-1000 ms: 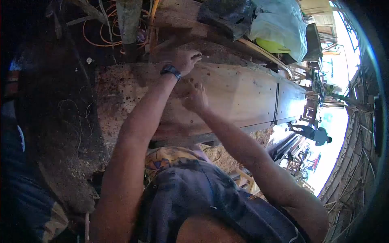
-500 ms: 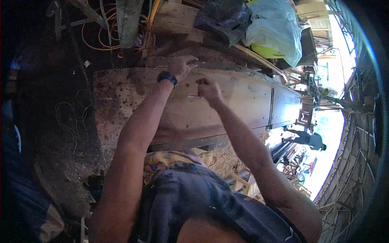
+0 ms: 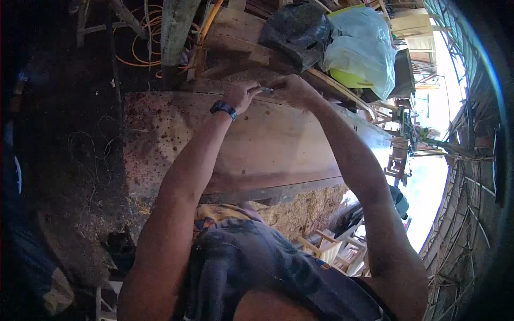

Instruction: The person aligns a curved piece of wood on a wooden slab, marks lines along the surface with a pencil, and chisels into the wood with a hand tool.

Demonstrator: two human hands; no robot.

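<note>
Over the far edge of a wooden bench [image 3: 278, 142], both hands meet with their fingertips close together. My left hand [image 3: 242, 96], with a dark watch [image 3: 224, 109] on its wrist, is closed on a small pale item [image 3: 265, 90] too tiny to identify. From the right my right hand [image 3: 294, 92] reaches to the same item, its fingers bent around that spot. What its fingertips hold, if anything, is hidden. Dark spots mark the left part of the bench top.
Behind the bench lie a black bag [image 3: 297, 32], a pale plastic bag [image 3: 364, 48] and a yellow-green object [image 3: 350, 79]. An orange hose [image 3: 140, 60] coils at the upper left. Part of a person [image 3: 399, 202] shows behind my right arm. Shavings [image 3: 300, 214] cover the floor.
My right hand has risen from above the bench's middle to the far edge, meeting my left hand. My left hand has shifted slightly right. The distant person is now mostly hidden behind my arm.
</note>
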